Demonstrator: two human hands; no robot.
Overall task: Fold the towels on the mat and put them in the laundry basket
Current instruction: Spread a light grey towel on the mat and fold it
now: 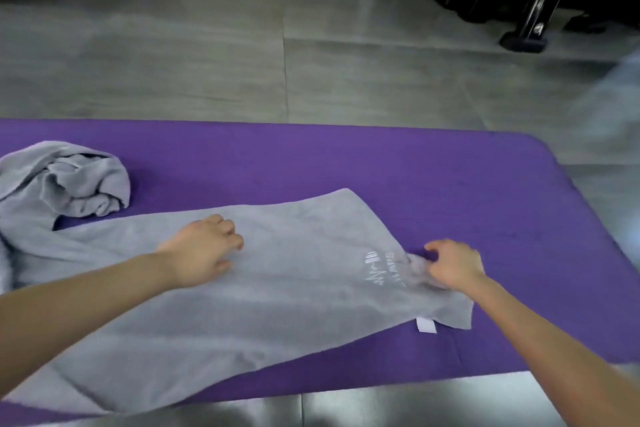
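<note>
A: What might go wrong?
B: The right hand (457, 265) pinches only a bunched bit at the edge of the long pale-grey cloth towel (277, 288); lifted so, I'd guess it folds crooked. The left hand (202, 248) lies curled on its middle; whether gripping, I can't tell.
A: And the towel?
B: Flat, slanted under both sets of fingers, on the purple foam mat (450, 184).

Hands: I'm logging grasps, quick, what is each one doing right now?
Left hand: fingers curled, resting on the spread towel; grip cannot be told.
Right hand: pinches that towel's right edge.
</note>
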